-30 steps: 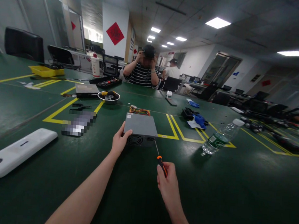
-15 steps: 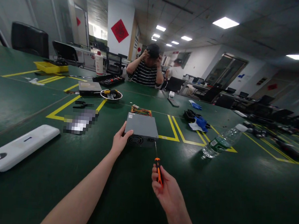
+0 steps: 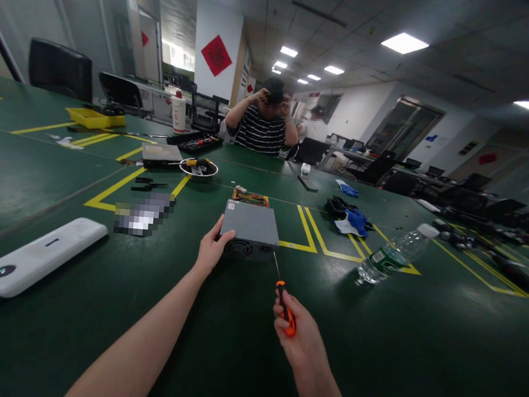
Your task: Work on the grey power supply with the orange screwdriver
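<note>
A grey computer power supply [image 3: 252, 222] lies on the green table, its fan grille and socket facing me and a bundle of coloured cables [image 3: 251, 199] behind it. My left hand [image 3: 213, 246] grips its left front corner, thumb over the top edge. In my right hand [image 3: 297, 325] is a screwdriver [image 3: 286, 308] with an orange and black handle, fingers wrapped round it. Its thin shaft points up and forward to the lower right of the power supply's front. Whether the tip touches the case I cannot tell.
To the right a clear water bottle [image 3: 391, 256] appears tilted. Blue-and-white gloves [image 3: 355, 224] lie behind it. Leftward are a long white device [image 3: 39, 257], a blurred-out flat object [image 3: 144, 214], a round bowl [image 3: 198, 168] and a yellow tray [image 3: 94, 118]. A person [image 3: 262, 121] sits across the table.
My right hand has shifted slightly right and down, and the screwdriver's handle leans more to the right. My left hand stays on the power supply. The camera view has turned a little.
</note>
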Demonstrator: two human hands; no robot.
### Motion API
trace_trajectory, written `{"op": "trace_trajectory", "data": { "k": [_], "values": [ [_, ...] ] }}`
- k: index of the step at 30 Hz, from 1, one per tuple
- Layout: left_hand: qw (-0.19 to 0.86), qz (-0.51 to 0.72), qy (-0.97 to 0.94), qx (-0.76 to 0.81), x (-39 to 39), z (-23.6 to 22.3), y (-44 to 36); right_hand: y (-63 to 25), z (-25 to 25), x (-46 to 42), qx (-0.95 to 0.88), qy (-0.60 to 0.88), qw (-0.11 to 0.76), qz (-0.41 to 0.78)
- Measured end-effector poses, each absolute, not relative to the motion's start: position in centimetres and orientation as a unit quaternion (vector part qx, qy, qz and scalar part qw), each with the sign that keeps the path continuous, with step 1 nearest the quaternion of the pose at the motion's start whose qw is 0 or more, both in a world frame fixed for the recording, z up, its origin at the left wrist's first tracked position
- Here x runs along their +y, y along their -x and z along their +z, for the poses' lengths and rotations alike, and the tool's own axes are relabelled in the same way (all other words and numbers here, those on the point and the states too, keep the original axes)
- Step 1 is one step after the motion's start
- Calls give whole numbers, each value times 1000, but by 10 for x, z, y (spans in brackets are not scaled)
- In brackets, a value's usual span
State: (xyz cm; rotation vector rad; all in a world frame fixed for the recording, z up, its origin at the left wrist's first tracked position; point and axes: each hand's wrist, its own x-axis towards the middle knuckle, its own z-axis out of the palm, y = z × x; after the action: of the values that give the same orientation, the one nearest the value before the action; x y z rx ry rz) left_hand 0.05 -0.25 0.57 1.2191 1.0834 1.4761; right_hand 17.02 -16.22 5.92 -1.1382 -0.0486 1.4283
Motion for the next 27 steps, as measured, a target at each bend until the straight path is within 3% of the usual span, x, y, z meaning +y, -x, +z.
{"op": "trace_trajectory", "data": {
  "k": [5, 9, 18, 27],
  "values": [
    [455, 602, -487, 441, -2, 6, 0, -166, 61, -159, 78, 438, 584, 679],
    [445, 599, -494, 447, -1, 4, 0, -162, 56, -157, 42, 449, 561, 694],
    [444, 602, -497, 439, -1, 3, 0, -166, 53, -159, -85, 495, 616, 607],
    [450, 605, -488, 441, -2, 6, 0, -168, 60, -157, 15, 489, 587, 646]
  ]
}}
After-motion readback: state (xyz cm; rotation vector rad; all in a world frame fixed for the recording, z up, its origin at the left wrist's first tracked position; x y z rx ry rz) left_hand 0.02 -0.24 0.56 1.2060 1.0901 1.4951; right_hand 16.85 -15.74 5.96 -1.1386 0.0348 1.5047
